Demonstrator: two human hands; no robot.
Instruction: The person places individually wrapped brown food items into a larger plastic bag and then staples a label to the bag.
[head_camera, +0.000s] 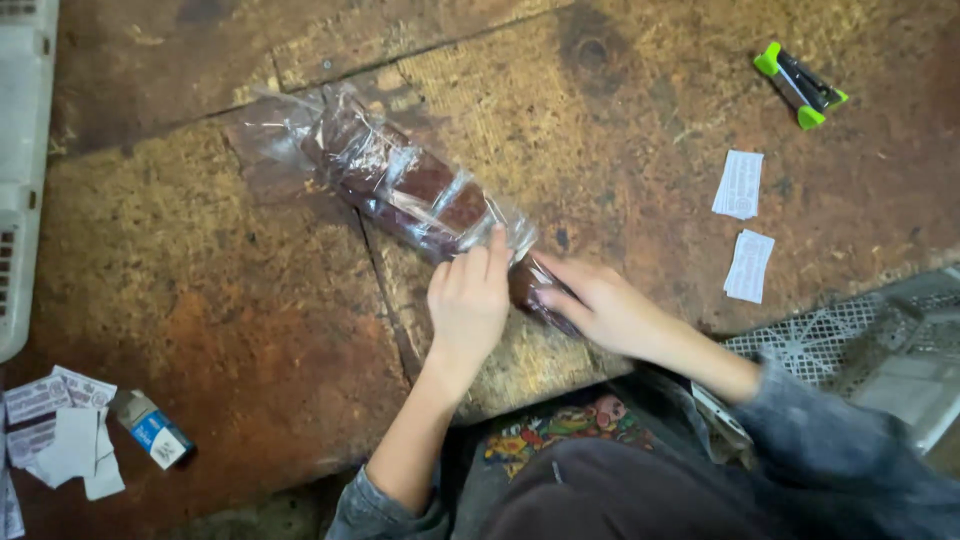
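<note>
Diagonally, plastic-wrapped brown block (400, 185), near end under left hand (467, 300), right hand (600, 305).

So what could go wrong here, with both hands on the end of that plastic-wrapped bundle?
1. The clear plastic wrap looks thin and crinkled; pulled by the left hand and right hand, it might tear.
2. The worn wooden surface is rough and cracked, so the wrap could snag.
3. The two paper slips lie loose close to the right arm and could be swept away.
</note>
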